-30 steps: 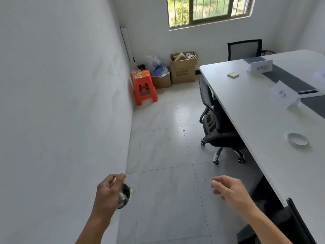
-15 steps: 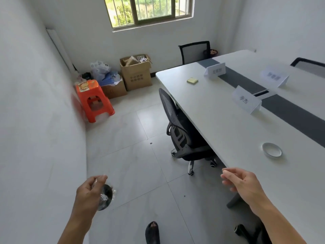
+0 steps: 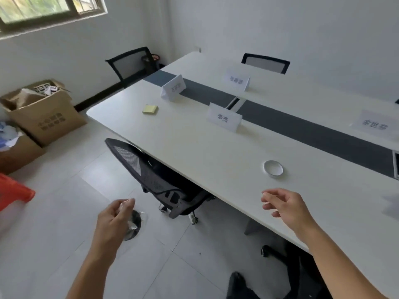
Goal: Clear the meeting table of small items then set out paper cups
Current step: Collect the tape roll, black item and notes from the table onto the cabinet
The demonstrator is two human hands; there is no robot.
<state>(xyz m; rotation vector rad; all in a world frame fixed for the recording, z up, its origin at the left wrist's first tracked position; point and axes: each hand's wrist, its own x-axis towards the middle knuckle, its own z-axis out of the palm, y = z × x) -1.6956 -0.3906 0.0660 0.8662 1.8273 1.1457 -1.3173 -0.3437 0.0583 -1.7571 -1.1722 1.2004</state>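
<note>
1. Left hand [image 3: 114, 219], over the floor [image 3: 64, 212] beside the worktop [image 3: 194, 147], fingers curled round a dark round item [image 3: 135, 217], perhaps wrapped in clear film.
2. Right hand [image 3: 289, 207] hovers above the worktop's near edge, fingers loosely curled, empty.
3. Just beyond it lies a white tape ring [image 3: 273, 168].
4. Farther off, a yellow notepad [image 3: 150, 109] near name cards [image 3: 223, 118].

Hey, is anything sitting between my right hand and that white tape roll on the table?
Nothing visible does. Only bare table lies between the right hand and the tape roll, which lies just beyond it.
</note>
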